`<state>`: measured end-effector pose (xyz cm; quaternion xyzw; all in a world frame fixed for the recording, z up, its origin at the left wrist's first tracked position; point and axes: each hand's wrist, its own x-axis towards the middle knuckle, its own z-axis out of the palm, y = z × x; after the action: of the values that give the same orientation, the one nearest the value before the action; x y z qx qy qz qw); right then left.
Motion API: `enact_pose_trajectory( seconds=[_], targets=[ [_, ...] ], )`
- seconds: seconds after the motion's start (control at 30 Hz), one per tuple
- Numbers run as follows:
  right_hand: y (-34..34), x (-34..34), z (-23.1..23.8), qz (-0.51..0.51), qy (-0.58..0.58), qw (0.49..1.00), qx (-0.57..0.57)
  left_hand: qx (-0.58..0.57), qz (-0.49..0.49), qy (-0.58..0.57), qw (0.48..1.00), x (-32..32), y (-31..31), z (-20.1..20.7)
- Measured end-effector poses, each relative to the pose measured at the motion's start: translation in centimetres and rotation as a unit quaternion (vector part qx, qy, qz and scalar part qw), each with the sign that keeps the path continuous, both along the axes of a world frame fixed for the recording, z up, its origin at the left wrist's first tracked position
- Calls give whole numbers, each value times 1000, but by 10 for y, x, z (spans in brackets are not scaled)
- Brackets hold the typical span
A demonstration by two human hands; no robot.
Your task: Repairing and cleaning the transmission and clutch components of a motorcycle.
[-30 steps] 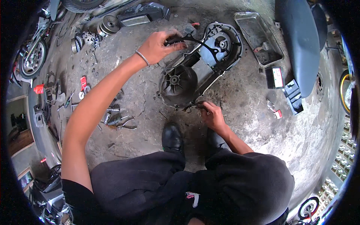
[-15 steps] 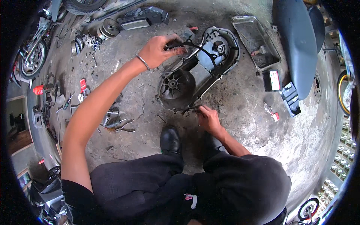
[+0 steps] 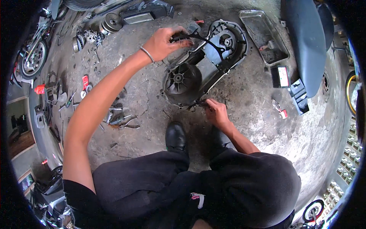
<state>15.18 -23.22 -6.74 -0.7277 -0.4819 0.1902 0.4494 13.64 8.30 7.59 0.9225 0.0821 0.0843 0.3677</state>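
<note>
My left hand (image 3: 167,42), with a bracelet at the wrist, pinches a curved black strip (image 3: 195,35) that has tabs with bolt holes and looks like a gasket. The strip arches over the upper part of a long scooter crankcase cover (image 3: 204,84) lying on the floor, inner side up. A ribbed round housing (image 3: 178,78) shows at the cover's near-left end. Close to that near end, my right hand (image 3: 217,113) has its fingers closed on a thin dark piece (image 3: 196,103); whether it belongs to the same strip I cannot tell.
A dirty metal tray (image 3: 267,36) and a scooter seat (image 3: 307,49) lie far right, beside a battery (image 3: 280,76). Pliers (image 3: 127,123) and other tools lie left. Pulley parts (image 3: 111,23) are at the far left. My shoes (image 3: 175,136) stand just below the cover.
The whole view has shifted slightly, so everything sits a little higher and to the right. Both hands keep about the same place over the cover, still gripping.
</note>
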Motion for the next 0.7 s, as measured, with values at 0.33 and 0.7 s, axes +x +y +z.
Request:
enact_pose_trajectory(
  seconds=[0.33, 0.7],
  targets=[
    [-6, -4, -18, 10, -32, 999, -15, 27, -17, -30, 999, 3, -1, 4],
    [-12, -3, 6, 17, -36, 999, -8, 44, 4, 3, 999, -4, -5, 9]
  ],
)
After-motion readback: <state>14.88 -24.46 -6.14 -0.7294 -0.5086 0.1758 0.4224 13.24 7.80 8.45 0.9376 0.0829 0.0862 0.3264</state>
